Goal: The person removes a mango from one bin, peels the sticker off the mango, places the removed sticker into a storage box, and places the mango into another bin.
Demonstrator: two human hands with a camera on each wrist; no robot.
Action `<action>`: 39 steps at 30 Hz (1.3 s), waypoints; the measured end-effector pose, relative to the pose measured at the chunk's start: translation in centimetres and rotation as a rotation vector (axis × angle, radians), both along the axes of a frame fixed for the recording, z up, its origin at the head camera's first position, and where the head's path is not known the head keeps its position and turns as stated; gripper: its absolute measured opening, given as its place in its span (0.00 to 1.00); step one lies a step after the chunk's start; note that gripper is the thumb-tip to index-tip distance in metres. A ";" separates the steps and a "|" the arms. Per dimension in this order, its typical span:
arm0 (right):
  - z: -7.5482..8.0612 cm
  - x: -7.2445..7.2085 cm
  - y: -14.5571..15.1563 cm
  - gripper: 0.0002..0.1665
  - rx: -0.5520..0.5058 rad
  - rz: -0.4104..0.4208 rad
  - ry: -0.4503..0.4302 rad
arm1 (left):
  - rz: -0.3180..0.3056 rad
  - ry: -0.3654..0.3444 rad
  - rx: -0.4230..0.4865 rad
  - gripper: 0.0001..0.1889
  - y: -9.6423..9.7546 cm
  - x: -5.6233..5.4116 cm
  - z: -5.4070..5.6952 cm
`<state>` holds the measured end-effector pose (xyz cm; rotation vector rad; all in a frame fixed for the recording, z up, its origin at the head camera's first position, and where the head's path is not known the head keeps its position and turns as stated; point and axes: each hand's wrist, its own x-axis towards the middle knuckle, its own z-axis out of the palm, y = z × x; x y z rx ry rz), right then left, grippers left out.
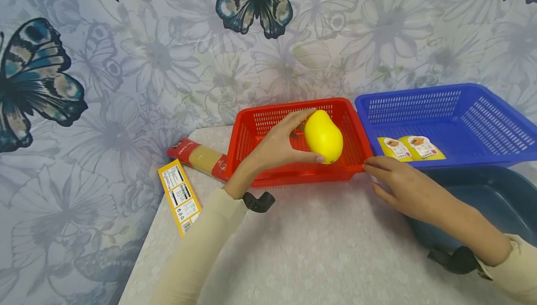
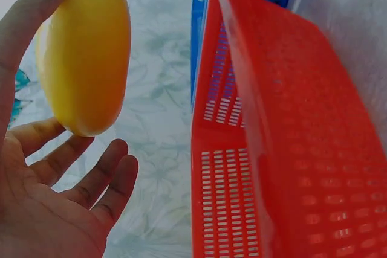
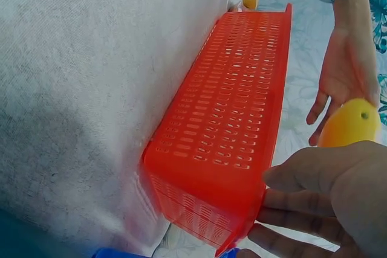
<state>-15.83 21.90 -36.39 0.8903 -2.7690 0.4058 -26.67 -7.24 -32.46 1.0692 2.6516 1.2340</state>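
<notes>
My left hand [image 1: 278, 144] holds a smooth yellow mango [image 1: 323, 137] above the red basket [image 1: 293, 176], thumb on one side and fingertips on the other. In the left wrist view the mango [image 2: 84, 52] is higher than the basket rim, and two fingers stand away from it. My right hand [image 1: 402, 186] touches the near right corner of the red basket, its fingers nearly straight. The right wrist view has those fingertips right at the basket rim, the thumb [image 3: 290, 170] close beside it.
Right of the red basket stands a blue basket [image 1: 402, 128] with two yellow packets [image 1: 413, 149]. A dark teal tub [image 1: 491, 179] lies in front of it, under my right forearm. To the left are a red pasta packet [image 1: 201, 158] and a yellow-and-white box [image 1: 180, 195]. A butterfly-patterned wall [image 1: 168, 62] rises behind.
</notes>
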 end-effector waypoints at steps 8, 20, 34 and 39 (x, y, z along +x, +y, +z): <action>-0.1 0.1 0.0 0.27 0.008 -0.011 -0.008 | 0.011 -0.056 0.008 0.48 0.6 -2.5 0.6; -0.6 0.0 0.2 0.27 -0.011 -0.006 0.010 | 0.001 -0.065 -0.082 0.52 2.6 -5.9 1.0; -0.5 -0.2 0.0 0.28 -0.024 0.000 0.026 | -0.012 -0.125 -0.168 0.52 3.9 -9.0 -0.7; -0.9 0.0 0.1 0.29 -0.052 0.011 0.061 | -0.025 -0.158 -0.253 0.54 4.6 -9.9 -1.6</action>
